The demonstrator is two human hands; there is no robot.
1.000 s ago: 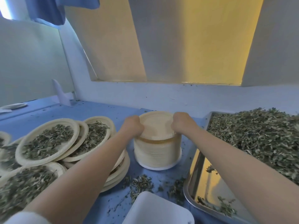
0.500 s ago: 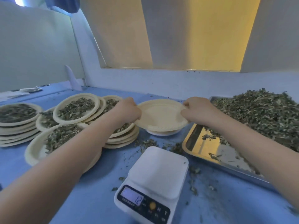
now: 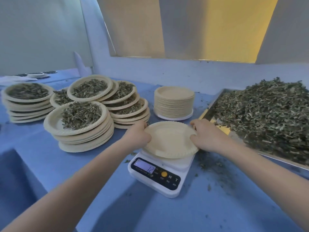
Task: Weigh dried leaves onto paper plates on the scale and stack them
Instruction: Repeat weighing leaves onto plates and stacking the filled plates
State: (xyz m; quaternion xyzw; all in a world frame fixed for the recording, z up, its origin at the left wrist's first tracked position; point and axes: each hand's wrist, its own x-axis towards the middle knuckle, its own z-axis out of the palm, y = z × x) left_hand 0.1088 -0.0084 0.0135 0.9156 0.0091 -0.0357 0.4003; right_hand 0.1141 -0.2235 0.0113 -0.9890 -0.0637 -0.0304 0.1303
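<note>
- Cream paper plate (image 3: 168, 139): empty, sits on the white scale (image 3: 160, 173), held at both rims.
- Left hand (image 3: 138, 137): grasps the plate's left rim, fingers curled over the edge.
- Right hand (image 3: 204, 134): grasps the plate's right rim, thumb on the upper face, fingers at the far edge.
- Scale: directly below both hands, on the blue table (image 3: 66, 173); display (image 3: 145, 166) reads 12.
- Empty plate stack (image 3: 173, 101): beyond the hands, upright, apart from the held plate.
- Filled stacks: the nearest stack (image 3: 80, 124) lies left of the left hand, with dried leaves on its top plate; a second stack (image 3: 128, 108) stands just beyond the left hand; a third stack (image 3: 27, 101) lies far left.
- Metal tray (image 3: 210, 111): right of the right hand, its near corner just beside the fingers; it carries a heap of leaves (image 3: 267, 118).
- Loose leaf crumbs (image 3: 212, 166): on the table below the right wrist, beside the scale.
</note>
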